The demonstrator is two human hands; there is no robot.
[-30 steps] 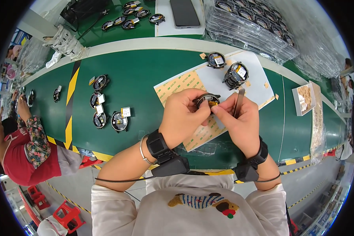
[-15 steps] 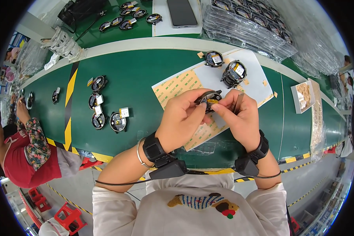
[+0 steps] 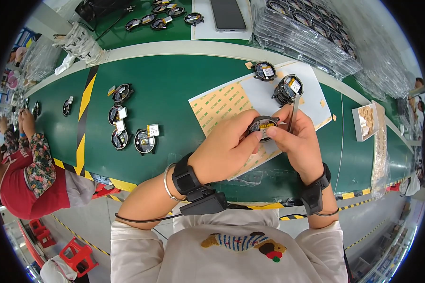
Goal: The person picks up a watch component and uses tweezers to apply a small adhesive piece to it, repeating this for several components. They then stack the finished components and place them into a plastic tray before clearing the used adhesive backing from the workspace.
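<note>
My left hand [image 3: 222, 148] is closed round the rim of an opened round watch case [image 3: 263, 126], held tilted above the bench. A yellow part shows inside it. The thumb and fingers of my right hand [image 3: 301, 144] pinch at the case's right edge. Metal tweezers [image 3: 294, 113] are also tucked in that hand, pointing up and away from the case. Just beyond my hands, a stack of watch cases [image 3: 288, 89] stands on a white sheet [image 3: 288, 73], with a single watch case [image 3: 265, 71] behind it. A tan adhesive sheet [image 3: 219, 104] lies partly under my hands.
Several opened watch cases [image 3: 145, 141] with batteries folded out lie on the green bench [image 3: 174, 89] to the left. A small white box [image 3: 365, 122] sits at right. Behind the ledge are a phone [image 3: 228, 14] and stacked clear trays [image 3: 302, 42]. A person in red [image 3: 35, 184] works at far left.
The tweezers in my right hand have swung to point further up and away. My right thumb has shifted against the watch case. The whole view has moved slightly.
</note>
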